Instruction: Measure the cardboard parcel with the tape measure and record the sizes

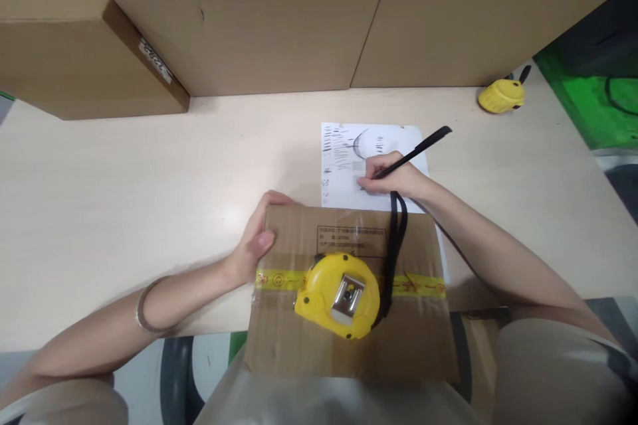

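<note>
My left hand grips the left far corner of a taped cardboard box, fingers curled over its edge and thumb on top. A yellow tape measure lies on the box, its black strap running up to my right wrist. My right hand pinches a black pen, tip down on a white sheet of paper covered with handwriting and sketches just beyond the box.
The pale wooden table carries a large cardboard box at the back left and tall cardboard panels along the back. A second yellow tape measure sits at the far right. A green object lies beyond the table's right edge.
</note>
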### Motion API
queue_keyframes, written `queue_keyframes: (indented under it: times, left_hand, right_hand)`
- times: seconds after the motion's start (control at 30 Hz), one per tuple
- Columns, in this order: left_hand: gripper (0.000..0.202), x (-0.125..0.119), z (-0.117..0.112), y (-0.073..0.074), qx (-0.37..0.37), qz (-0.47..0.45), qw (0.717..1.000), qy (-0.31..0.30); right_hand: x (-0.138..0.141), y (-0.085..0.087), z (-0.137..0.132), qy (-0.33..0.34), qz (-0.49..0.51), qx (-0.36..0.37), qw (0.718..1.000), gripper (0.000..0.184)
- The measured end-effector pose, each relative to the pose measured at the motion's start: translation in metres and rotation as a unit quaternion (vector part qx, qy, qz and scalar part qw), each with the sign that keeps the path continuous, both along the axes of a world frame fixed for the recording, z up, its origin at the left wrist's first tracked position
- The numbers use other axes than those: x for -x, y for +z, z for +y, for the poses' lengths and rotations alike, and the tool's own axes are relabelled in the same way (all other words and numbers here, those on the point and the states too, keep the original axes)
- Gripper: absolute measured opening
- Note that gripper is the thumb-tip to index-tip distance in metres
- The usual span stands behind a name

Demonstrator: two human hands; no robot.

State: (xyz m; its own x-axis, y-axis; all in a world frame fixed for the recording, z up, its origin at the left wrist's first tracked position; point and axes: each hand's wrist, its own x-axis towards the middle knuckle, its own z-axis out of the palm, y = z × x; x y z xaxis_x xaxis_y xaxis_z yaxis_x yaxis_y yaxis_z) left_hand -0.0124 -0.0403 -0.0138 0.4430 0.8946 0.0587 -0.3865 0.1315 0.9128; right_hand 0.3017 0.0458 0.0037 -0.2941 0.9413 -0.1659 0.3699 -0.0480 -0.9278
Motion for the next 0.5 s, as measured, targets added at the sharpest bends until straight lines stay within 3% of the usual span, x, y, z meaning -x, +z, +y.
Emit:
queue_keyframes:
  times: [0.5]
  left_hand:
    - [0.053, 0.003, 0.001, 0.000, 0.001, 0.016, 1.000, 0.017]
  right_hand:
    - [-0.006, 0.002, 0.004, 0.027, -0.007, 0.001, 1.000, 0.035]
